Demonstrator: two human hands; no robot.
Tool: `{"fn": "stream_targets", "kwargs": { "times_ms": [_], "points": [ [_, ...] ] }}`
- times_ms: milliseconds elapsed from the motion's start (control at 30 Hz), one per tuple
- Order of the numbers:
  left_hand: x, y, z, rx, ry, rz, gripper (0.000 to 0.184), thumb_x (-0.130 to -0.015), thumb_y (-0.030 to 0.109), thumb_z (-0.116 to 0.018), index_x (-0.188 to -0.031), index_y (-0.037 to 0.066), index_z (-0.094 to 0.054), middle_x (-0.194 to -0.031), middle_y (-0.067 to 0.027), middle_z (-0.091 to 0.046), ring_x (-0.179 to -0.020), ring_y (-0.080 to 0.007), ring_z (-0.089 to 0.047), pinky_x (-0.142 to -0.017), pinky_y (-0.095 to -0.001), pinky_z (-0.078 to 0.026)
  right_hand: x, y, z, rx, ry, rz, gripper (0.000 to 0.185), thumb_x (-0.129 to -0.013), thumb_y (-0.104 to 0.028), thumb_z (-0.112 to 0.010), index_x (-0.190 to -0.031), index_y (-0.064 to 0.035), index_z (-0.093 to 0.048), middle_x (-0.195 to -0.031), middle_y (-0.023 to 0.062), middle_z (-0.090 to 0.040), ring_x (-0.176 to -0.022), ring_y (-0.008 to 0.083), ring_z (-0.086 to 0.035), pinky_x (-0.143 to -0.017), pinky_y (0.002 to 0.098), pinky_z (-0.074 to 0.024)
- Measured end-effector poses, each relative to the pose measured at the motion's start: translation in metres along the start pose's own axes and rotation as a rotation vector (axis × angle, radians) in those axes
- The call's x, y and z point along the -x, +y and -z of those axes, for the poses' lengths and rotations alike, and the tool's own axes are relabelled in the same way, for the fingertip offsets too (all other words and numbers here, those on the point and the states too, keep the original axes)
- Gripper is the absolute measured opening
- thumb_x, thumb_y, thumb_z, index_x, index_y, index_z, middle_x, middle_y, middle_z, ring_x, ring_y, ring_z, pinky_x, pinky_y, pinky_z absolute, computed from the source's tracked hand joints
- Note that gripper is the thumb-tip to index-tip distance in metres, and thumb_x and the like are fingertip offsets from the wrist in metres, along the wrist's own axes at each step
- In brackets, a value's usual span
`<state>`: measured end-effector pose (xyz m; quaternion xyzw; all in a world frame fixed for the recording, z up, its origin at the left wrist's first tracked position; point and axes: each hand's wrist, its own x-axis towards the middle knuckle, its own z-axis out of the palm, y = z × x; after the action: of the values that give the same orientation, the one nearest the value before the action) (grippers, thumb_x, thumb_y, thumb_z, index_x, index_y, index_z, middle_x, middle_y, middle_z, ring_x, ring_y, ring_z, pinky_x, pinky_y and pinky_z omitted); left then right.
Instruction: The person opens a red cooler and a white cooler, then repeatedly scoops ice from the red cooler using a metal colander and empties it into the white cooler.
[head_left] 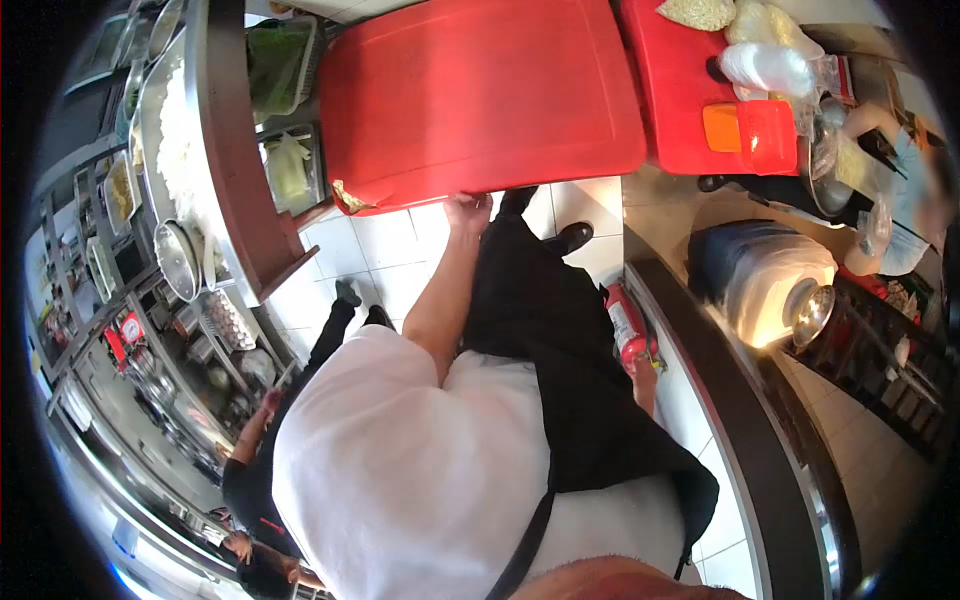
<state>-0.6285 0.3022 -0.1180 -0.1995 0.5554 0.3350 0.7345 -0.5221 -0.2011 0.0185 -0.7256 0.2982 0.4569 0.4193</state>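
My left hand (467,213) is closed at the near edge of a large red tabletop (480,90), with its fingertips partly hidden at the rim. A small heap of pale scraps (350,197) lies at the tabletop's near left corner. My right hand (643,378) hangs low beside my black apron, overlapping the top of a red fire extinguisher (627,322). Its fingers are mostly hidden, and I cannot tell if they grip the extinguisher.
A steel counter (225,130) with a tray of white food runs along the left. Another person (262,460) in black stands behind on the left. A second red table (680,110) holds bags and an orange container (722,128). A low dark-topped wall (710,400) borders the right.
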Motion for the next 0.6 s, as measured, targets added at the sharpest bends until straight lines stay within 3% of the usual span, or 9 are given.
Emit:
{"fn": "stream_targets", "kwargs": {
  "times_ms": [100,167,200,267,300,367,433,600],
  "points": [
    [0.055,0.016,-0.017,-0.034,-0.310,0.009,0.023,-0.053,-0.002,-0.045,-0.074,0.000,-0.054,-0.072,-0.0087,-0.051,-0.071,-0.0201,-0.050,-0.086,-0.0368,-0.045,-0.028,0.010,0.003,-0.122,0.049,-0.036,0.028,-0.084,-0.027,-0.052,-0.109,-0.0142,-0.049,-0.089,0.0060,-0.058,-0.071,0.0193,-0.059,-0.056,0.0333,-0.0477],
    [0.052,0.041,-0.023,-0.063,-0.631,-0.035,0.020,-0.061,-0.001,-0.052,-0.080,0.001,-0.058,-0.078,-0.0096,-0.059,-0.082,-0.0216,-0.055,-0.091,-0.0375,-0.044,-0.029,0.018,-0.004,-0.077,0.002,0.098,0.027,-0.084,-0.029,-0.052,-0.107,-0.0143,-0.050,-0.086,0.0043,-0.059,-0.071,0.0189,-0.059,-0.058,0.0354,-0.0471],
    [0.057,0.060,-0.044,-0.164,-0.676,-0.013,0.013,-0.066,0.002,-0.055,-0.079,0.001,-0.058,-0.081,-0.0099,-0.061,-0.088,-0.0229,-0.056,-0.090,-0.0367,-0.045,-0.034,0.010,-0.010,-0.078,0.014,0.046,0.025,-0.084,-0.029,-0.053,-0.104,-0.0135,-0.050,-0.086,0.0037,-0.059,-0.071,0.0179,-0.059,-0.058,0.0350,-0.0472],
    [0.091,0.088,-0.084,-0.435,-0.689,-0.009,0.008,-0.075,0.008,-0.057,-0.079,0.002,-0.058,-0.085,-0.0106,-0.063,-0.096,-0.0258,-0.056,-0.087,-0.0355,-0.046,-0.013,-0.026,-0.047,-0.075,0.058,0.005,0.022,-0.083,-0.028,-0.054,-0.097,-0.0117,-0.051,-0.088,0.0035,-0.060,-0.070,0.0165,-0.060,-0.059,0.0341,-0.0474],
    [0.101,0.098,-0.112,-0.608,-0.697,-0.052,0.009,-0.079,0.011,-0.057,-0.080,0.002,-0.058,-0.085,-0.0111,-0.063,-0.098,-0.0274,-0.056,-0.087,-0.0350,-0.046,-0.049,-0.009,-0.041,-0.092,0.012,-0.075,0.023,-0.083,-0.029,-0.052,-0.099,-0.0114,-0.052,-0.091,0.0052,-0.060,-0.072,0.0169,-0.060,-0.057,0.0327,-0.0471],
    [0.121,0.099,-0.131,-0.719,-0.619,-0.085,0.012,-0.084,0.016,-0.052,-0.084,0.004,-0.058,-0.084,-0.0112,-0.063,-0.094,-0.0282,-0.058,-0.084,-0.0347,-0.046,-0.035,-0.012,-0.058,-0.090,0.004,0.044,0.037,-0.081,-0.036,-0.056,-0.110,-0.0137,-0.051,-0.096,0.0067,-0.060,-0.081,0.0174,-0.059,-0.066,0.0334,-0.0456],
    [0.117,0.096,-0.127,-0.705,-0.639,-0.084,0.011,-0.084,0.015,-0.052,-0.087,0.005,-0.056,-0.087,-0.0126,-0.064,-0.096,-0.0293,-0.058,-0.082,-0.0347,-0.048,-0.034,-0.019,-0.076,-0.081,0.026,0.030,0.038,-0.081,-0.036,-0.056,-0.110,-0.0122,-0.051,-0.097,0.0064,-0.060,-0.083,0.0182,-0.058,-0.070,0.0331,-0.0450],
    [0.127,0.106,-0.147,-0.684,-0.695,-0.115,0.013,-0.085,0.014,-0.051,-0.091,0.004,-0.056,-0.093,-0.0162,-0.063,-0.098,-0.0316,-0.058,-0.080,-0.0355,-0.050,-0.020,-0.001,-0.088,-0.133,0.051,0.001,0.030,-0.083,-0.028,-0.053,-0.108,-0.0102,-0.052,-0.091,0.0066,-0.061,-0.073,0.0155,-0.060,-0.059,0.0294,-0.0461]
  ]
}}
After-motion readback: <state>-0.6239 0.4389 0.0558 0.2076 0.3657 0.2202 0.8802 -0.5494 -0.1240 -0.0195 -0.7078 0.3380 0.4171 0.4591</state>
